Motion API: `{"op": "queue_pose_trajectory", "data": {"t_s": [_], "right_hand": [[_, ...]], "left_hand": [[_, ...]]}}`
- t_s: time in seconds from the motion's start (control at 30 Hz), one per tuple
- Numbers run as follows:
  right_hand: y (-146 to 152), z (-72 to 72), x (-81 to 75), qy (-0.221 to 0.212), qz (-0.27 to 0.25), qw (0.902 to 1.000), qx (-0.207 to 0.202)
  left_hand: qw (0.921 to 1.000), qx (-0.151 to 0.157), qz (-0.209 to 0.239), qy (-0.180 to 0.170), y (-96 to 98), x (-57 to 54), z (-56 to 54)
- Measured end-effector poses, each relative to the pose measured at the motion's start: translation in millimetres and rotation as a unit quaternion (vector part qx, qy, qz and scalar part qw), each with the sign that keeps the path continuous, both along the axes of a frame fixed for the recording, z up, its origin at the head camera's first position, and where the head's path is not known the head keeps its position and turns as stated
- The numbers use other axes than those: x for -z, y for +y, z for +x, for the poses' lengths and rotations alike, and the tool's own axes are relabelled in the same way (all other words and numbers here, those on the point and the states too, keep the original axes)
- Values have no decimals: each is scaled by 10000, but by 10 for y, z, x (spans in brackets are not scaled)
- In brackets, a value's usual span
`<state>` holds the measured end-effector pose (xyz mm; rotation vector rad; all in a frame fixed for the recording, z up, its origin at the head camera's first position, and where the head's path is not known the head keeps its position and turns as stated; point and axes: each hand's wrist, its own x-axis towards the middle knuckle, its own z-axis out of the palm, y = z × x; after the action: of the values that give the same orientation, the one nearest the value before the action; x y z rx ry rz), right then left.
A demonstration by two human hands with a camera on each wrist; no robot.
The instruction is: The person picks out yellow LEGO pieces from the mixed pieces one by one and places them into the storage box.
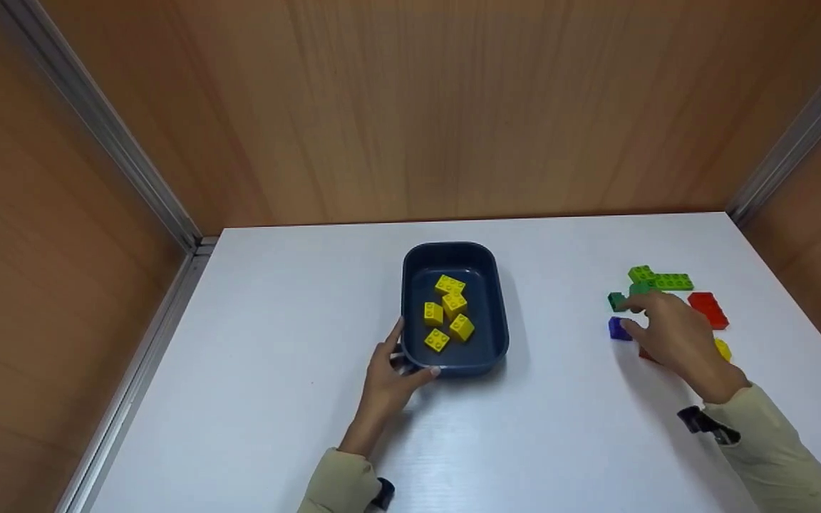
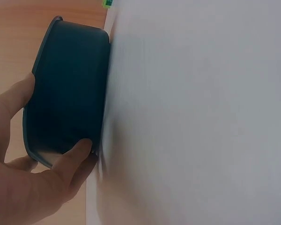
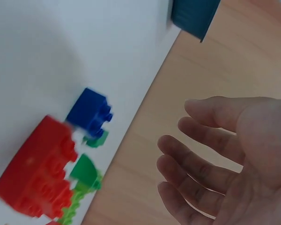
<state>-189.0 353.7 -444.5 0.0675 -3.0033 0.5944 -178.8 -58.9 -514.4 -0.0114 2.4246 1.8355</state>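
My left hand (image 1: 385,388) holds the near left corner of a dark blue tray (image 1: 487,313), thumb at the near edge and fingers along the left side. In the left wrist view the digits rest on the outer wall of the tray (image 2: 70,84). Several yellow building blocks (image 1: 454,304) lie inside it. Over a group of loose blocks at the right hovers my right hand (image 1: 681,338), nothing between its spread fingers. Nearest its fingertips are a blue block (image 1: 618,329) and a dark green block (image 1: 616,302). The right wrist view shows that blue block (image 3: 87,110) below the hand.
Behind the right hand are light green blocks (image 1: 673,282) and a red block (image 1: 708,311). A yellow block (image 1: 723,349) and another red piece (image 1: 647,355) are partly covered by the hand. Wooden panels (image 1: 453,107) stand around the white table (image 1: 239,370).
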Motion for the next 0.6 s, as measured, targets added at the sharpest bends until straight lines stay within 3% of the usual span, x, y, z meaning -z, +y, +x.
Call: {"op": "queue_pose_trajectory", "data": {"t_s": [0.23,0.4,0.6], "right_hand": [[280,118,89,128,136,9994,277],[455,176,146,141,-37,9987,493],[647,250,254,539,-43,9968,587]], "left_hand": [[10000,-21,-17,-6,3,-11,-2],[10000,-52,-28,-24,10,-6,-7],[10000,-47,1,-15,16,-3,-4]]}}
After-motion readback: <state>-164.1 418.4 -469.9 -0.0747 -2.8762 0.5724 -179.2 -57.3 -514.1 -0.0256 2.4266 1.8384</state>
